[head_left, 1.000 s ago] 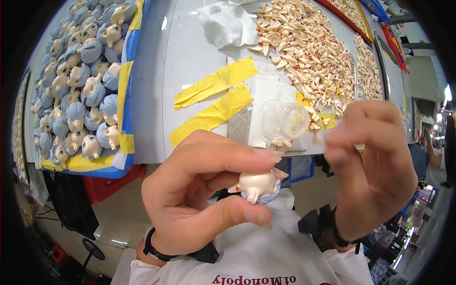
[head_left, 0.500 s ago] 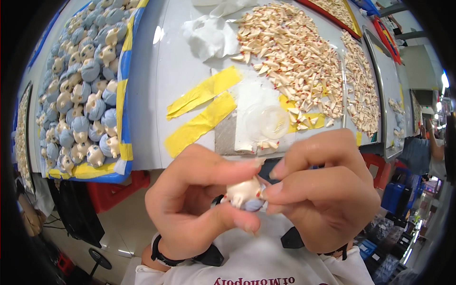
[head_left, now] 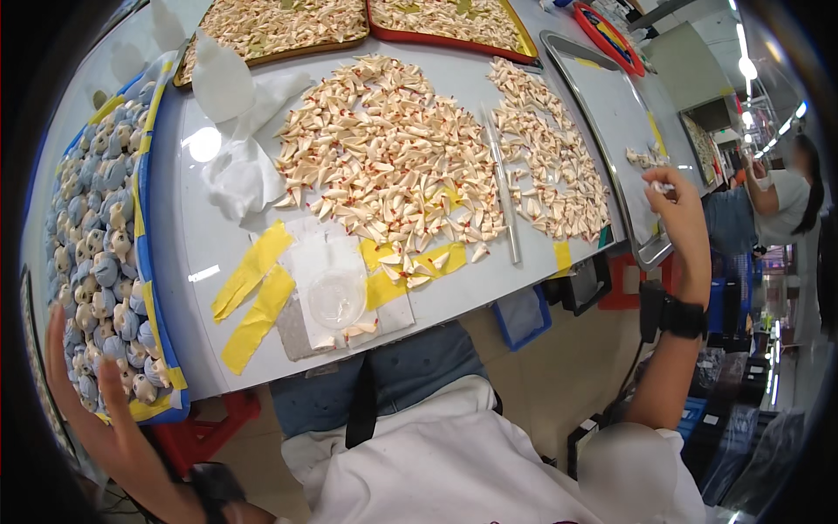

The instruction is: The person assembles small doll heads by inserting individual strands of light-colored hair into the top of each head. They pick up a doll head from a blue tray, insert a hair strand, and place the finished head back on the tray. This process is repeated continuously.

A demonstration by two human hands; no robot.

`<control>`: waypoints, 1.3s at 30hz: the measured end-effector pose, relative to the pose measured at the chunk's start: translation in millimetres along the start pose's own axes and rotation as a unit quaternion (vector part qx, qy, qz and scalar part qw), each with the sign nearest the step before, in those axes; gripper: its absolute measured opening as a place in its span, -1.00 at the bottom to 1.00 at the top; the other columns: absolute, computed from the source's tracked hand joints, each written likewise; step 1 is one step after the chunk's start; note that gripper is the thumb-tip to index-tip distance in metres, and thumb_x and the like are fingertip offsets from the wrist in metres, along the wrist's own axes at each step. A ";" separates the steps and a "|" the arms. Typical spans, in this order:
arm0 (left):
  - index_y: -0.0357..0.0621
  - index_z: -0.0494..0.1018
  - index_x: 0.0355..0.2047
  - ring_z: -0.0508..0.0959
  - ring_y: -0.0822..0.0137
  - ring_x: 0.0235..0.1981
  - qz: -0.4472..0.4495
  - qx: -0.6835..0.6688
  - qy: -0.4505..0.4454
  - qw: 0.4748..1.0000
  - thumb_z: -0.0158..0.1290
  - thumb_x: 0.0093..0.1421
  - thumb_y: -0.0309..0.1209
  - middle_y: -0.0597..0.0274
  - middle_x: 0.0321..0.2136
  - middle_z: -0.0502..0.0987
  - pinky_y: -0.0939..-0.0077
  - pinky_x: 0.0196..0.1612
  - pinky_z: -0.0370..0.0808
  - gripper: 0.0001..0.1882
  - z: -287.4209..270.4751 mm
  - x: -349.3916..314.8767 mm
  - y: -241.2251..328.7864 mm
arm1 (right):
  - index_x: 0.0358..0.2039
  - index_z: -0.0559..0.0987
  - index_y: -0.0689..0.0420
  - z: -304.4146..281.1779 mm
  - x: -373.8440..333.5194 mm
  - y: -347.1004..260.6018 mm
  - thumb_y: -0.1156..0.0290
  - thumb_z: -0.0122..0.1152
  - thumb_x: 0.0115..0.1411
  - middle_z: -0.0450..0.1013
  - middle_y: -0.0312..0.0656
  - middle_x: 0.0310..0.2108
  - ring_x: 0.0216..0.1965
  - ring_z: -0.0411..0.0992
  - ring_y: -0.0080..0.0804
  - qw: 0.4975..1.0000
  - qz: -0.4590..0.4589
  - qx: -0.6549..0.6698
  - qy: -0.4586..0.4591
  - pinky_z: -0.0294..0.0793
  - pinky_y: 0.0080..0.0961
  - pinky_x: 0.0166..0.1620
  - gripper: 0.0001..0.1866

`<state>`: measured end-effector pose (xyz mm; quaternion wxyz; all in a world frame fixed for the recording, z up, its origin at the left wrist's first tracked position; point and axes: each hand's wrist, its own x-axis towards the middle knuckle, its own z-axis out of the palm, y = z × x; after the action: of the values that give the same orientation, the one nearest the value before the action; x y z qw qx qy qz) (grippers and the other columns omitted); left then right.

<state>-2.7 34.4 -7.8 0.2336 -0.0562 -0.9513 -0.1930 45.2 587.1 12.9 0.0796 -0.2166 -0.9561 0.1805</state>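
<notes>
My right hand (head_left: 679, 210) is stretched out to the right, thumb and fingers pinched on a small doll head (head_left: 662, 187) that is mostly hidden. It hangs over the metal tray (head_left: 642, 249), close to a small group of similar pieces (head_left: 647, 157) lying there. At the far left, my left hand (head_left: 100, 406) is spread over the near part of a blue-edged tray (head_left: 175, 354) full of blue-haired doll heads (head_left: 105, 266). Nothing shows between its fingers. Small cream pointed parts with red tips (head_left: 393, 148) lie heaped on the table (head_left: 209, 341).
A clear round dish (head_left: 336, 297) sits on white paper beside yellow tape strips (head_left: 253, 279). Behind it are a white bottle (head_left: 220, 80) and crumpled tissue (head_left: 240, 179). A clear bar (head_left: 501, 192) divides the cream parts. Another person (head_left: 790, 188) is at the right.
My hands were together in front of me, holding a doll head. Now they are far apart: the right has moved to the metal tray, the left to the doll-head tray. The view has shifted.
</notes>
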 end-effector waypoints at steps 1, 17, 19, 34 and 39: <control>-0.22 0.16 0.11 0.19 0.21 0.14 -0.001 0.053 -0.024 0.998 -0.16 0.23 -0.24 0.08 0.08 0.24 0.38 0.15 0.09 -0.52 -2.8 2.5 -16.4 | -0.25 0.48 0.14 -3.6 4.9 19.4 0.51 0.06 0.01 0.44 -0.23 -0.26 -0.33 0.37 -0.43 0.996 0.003 -0.083 -0.015 0.36 -0.54 -0.22 -0.76; -0.19 0.35 -0.09 0.38 0.41 -0.19 0.050 0.055 -0.058 0.996 -0.13 0.23 -0.46 0.19 -0.08 0.33 0.55 -0.17 0.32 -0.75 12.2 40.3 -52.9 | -0.51 0.46 0.25 63.3 4.0 -121.0 0.59 0.14 -0.16 0.38 -0.16 -0.53 -0.47 0.38 -0.32 0.980 -0.171 0.019 -0.095 0.34 -0.50 -0.38 -0.88; -0.22 0.35 -0.13 0.41 0.49 -0.34 0.008 -0.026 -0.047 0.999 -0.07 0.18 -0.52 0.23 -0.14 0.36 0.64 -0.29 0.33 -0.77 19.9 35.9 -59.9 | -0.53 0.44 0.26 62.7 2.1 -120.0 0.59 0.12 -0.15 0.36 -0.19 -0.54 -0.50 0.33 -0.40 0.980 -0.184 -0.006 -0.069 0.29 -0.57 -0.39 -0.90; -0.25 0.37 -0.25 0.39 0.47 -0.35 -0.076 -0.245 0.132 0.957 0.00 0.08 -0.58 0.16 -0.31 0.42 0.66 -0.31 0.33 -0.81 -20.0 17.9 -19.3 | -0.36 0.45 0.30 58.7 0.8 -105.4 0.62 -0.04 0.10 0.38 -0.20 -0.40 -0.35 0.35 -0.48 0.967 -0.254 0.013 0.019 0.29 -0.64 -0.22 -0.89; -0.18 0.29 -0.26 0.46 0.32 -0.38 -0.121 -0.484 0.040 0.866 0.24 -0.08 -0.18 0.08 -0.31 0.38 0.61 -0.39 0.41 -0.51 -7.7 -20.2 12.2 | -0.38 0.47 0.32 58.1 0.7 -97.4 0.63 0.00 0.10 0.39 -0.24 -0.33 -0.34 0.34 -0.55 0.971 -0.177 0.158 -0.016 0.30 -0.68 -0.22 -0.92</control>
<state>20.8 42.2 -6.8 0.1902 -0.0389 -0.7276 -0.6580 -6.4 487.4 -3.7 0.1276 -0.0259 -0.9398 0.3159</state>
